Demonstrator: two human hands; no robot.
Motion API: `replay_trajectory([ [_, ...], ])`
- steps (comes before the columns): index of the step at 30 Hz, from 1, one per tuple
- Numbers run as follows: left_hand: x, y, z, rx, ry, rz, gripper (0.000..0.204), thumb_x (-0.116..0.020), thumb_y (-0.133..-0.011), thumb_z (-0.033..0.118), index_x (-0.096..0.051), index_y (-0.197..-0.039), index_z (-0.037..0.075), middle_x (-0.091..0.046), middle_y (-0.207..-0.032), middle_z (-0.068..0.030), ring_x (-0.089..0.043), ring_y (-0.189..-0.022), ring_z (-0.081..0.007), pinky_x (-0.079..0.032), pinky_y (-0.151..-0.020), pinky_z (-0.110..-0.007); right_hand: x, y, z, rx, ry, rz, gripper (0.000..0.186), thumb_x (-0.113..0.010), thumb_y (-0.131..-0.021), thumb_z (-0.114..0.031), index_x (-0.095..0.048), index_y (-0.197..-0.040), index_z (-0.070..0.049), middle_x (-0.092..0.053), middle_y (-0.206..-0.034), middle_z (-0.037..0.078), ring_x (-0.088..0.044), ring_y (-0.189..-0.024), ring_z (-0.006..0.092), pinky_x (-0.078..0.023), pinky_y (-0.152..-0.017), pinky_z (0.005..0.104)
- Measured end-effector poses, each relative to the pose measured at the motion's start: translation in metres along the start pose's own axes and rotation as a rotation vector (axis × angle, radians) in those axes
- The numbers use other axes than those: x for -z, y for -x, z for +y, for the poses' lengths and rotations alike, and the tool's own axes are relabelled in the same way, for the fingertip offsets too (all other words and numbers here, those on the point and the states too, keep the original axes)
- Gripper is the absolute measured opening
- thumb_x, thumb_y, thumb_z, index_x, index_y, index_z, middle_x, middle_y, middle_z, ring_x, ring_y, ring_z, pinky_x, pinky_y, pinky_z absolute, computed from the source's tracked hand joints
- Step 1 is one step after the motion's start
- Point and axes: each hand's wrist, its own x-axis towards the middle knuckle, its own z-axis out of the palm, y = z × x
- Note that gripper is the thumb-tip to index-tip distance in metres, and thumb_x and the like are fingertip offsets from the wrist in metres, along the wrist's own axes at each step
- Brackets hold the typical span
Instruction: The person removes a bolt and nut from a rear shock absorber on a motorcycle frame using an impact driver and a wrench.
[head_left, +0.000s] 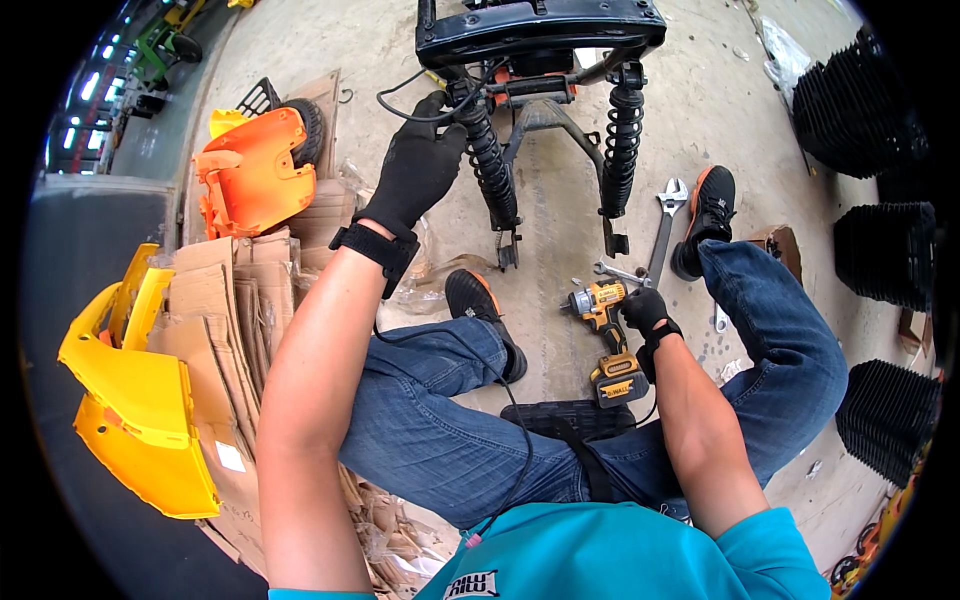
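Observation:
In a black glove, my left hand (418,160) reaches to the upper end of the left shock absorber (488,160). Its fingers look bent together there; what they pinch is too small to make out. A thin black cable (398,112) loops past these fingers. The right shock absorber (622,140) hangs from the same dark metal frame (540,40). Lower down, my gloved right hand (645,311) is closed at the grip of a yellow and black cordless impact wrench (604,325), whose nose points left. Just beyond that hand are a large adjustable wrench (664,235) and a smaller wrench (618,272).
Flattened cardboard (215,340) is stacked at my left, with yellow plastic body panels (140,400) on it. Farther off are an orange panel (262,170) and a tyre (306,132). Stacks of black ribbed crates (865,105) line the right side. My feet flank the work area.

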Motion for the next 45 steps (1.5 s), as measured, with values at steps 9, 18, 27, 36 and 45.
replay_trajectory([
  [9,0.005,-0.011,-0.015,-0.158,-0.015,0.007,0.038,-0.052,-0.090,0.008,-0.049,-0.128,0.001,-0.065,-0.100,-0.0072,-0.062,-0.080,-0.0121,-0.050,-0.068,-0.025,-0.001,-0.003,0.002,-0.004,-0.006,0.001,0.020,-0.062,-0.081,-0.015,-0.066,-0.071,0.002,-0.064,-0.060,0.012,-0.064,-0.050,0.0217,-0.052,-0.047,0.0326],
  [18,0.012,-0.030,-0.019,-0.108,0.018,0.054,0.022,-0.057,-0.088,0.010,-0.064,-0.106,-0.001,-0.066,-0.083,-0.0037,-0.058,-0.071,-0.0085,-0.047,-0.063,-0.023,0.004,0.000,0.002,0.000,-0.053,-0.054,0.019,-0.060,-0.082,-0.014,-0.065,-0.071,0.000,-0.062,-0.060,0.011,-0.060,-0.049,0.0200,-0.049,-0.044,0.0315],
  [27,0.012,-0.030,-0.019,-0.131,0.056,0.096,0.016,-0.061,-0.085,0.010,-0.065,-0.096,-0.001,-0.065,-0.074,-0.0054,-0.060,-0.065,-0.0115,-0.049,-0.061,-0.025,0.002,0.004,-0.004,-0.087,-0.170,-0.071,0.019,-0.057,-0.086,-0.017,-0.061,-0.074,-0.003,-0.059,-0.062,0.007,-0.056,-0.049,0.0175,-0.046,-0.043,0.0293],
  [36,0.006,-0.034,-0.021,-0.178,-0.021,0.265,0.015,-0.058,-0.078,0.016,-0.068,-0.073,0.007,-0.065,-0.072,-0.0150,-0.063,-0.071,-0.0336,-0.051,-0.067,-0.041,0.007,0.016,-0.015,-0.101,-0.194,-0.093,0.016,-0.058,-0.085,-0.017,-0.064,-0.079,-0.003,-0.062,-0.065,0.008,-0.057,-0.051,0.0166,-0.046,-0.044,0.0279],
  [45,0.012,-0.033,-0.020,-0.080,0.043,0.105,0.022,-0.061,-0.086,0.016,-0.068,-0.097,-0.001,-0.067,-0.072,-0.0074,-0.064,-0.062,-0.0127,-0.050,-0.058,-0.025,0.007,0.014,-0.014,-0.119,-0.205,-0.093,0.015,-0.059,-0.085,-0.016,-0.064,-0.082,-0.003,-0.062,-0.067,0.008,-0.058,-0.052,0.0166,-0.047,-0.044,0.0275],
])
